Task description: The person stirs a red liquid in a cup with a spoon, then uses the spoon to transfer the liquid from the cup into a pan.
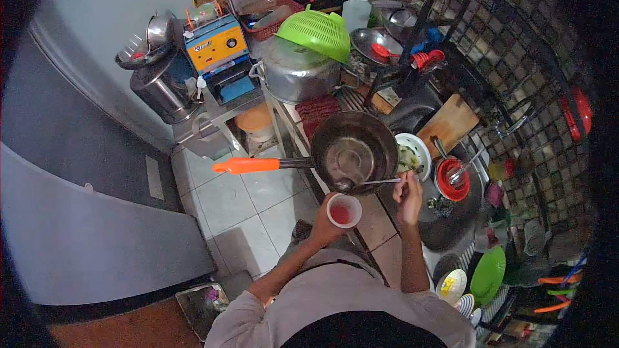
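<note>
My left hand [324, 224] is wrapped round a whitish plastic cup [353, 204] with red liquid in its bottom. Just beyond the cup is a dark deep frying pan [351, 148], its orange handle [248, 165] pointing left. In my right hand [409, 198], pinched between the fingers, is the thin handle of a metal spoon [380, 182]. The spoon's bowl lies over the near inside edge of the pan, close to the cup. A small pool of liquid shows on the pan's floor. Right of the pan stands a white bowl [422, 148] with greenish scraps.
Behind the pan are a large lidded pot [300, 74] and a green colander [313, 29]. A wooden board [451, 122] leans over the sink [445, 229], near red bowls [445, 183]. Green plates [488, 276] stand at lower right. An orange-and-blue box [216, 45] sits at left.
</note>
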`<state>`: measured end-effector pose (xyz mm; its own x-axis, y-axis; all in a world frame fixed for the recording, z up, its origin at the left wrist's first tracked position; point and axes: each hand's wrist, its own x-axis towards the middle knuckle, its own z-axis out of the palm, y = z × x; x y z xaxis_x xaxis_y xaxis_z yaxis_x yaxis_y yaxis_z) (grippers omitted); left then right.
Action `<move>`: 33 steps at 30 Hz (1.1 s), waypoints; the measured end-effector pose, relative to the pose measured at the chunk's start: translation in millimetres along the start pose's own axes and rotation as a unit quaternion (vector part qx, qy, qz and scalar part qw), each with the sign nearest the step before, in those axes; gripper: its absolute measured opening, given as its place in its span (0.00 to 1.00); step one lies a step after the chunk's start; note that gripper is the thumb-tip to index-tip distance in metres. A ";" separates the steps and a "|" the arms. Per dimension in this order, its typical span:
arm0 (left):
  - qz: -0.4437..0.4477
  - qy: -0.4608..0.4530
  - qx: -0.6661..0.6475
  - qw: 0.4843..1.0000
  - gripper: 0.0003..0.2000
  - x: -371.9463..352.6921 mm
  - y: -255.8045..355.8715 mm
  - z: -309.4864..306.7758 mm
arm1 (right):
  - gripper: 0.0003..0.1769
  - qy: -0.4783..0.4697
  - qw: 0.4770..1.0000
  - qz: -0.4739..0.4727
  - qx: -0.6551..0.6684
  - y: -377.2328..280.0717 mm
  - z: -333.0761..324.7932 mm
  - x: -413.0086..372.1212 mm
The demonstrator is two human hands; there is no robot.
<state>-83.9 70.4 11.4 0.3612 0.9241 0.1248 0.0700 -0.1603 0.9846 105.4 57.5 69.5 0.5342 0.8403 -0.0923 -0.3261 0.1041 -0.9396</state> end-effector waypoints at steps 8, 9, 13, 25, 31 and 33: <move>-0.039 -0.019 -0.029 0.999 0.35 -1.9 -7.4 1.3 | 0.15 0.001 0.991 0.013 0.132 -7.1 -16.0 0.2; -0.054 -0.020 -0.023 0.998 0.36 -1.8 -4.8 1.2 | 0.15 -0.008 0.991 0.007 0.132 -10.6 -16.5 -2.3; -0.016 -0.008 -0.013 1.000 0.36 0.2 2.7 1.8 | 0.16 -0.023 0.995 0.010 0.100 -29.7 -7.0 -15.7; -0.029 -0.010 -0.002 1.000 0.34 -0.5 -1.0 0.9 | 0.17 0.032 0.994 -0.104 0.001 -21.1 -0.4 -8.2; -0.017 0.007 0.001 1.000 0.32 0.1 4.8 1.6 | 0.18 -0.022 0.998 -0.021 -0.057 -0.7 -2.5 -4.0; -0.006 0.012 0.009 1.000 0.33 0.5 -1.5 2.5 | 0.17 -0.012 0.999 -0.010 -0.030 -1.7 -0.1 -5.5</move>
<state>-81.5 70.2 9.7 0.3379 0.9340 0.1158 0.0917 -0.1552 0.9836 103.0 52.7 71.6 0.5203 0.8514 -0.0658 -0.2678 0.0896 -0.9593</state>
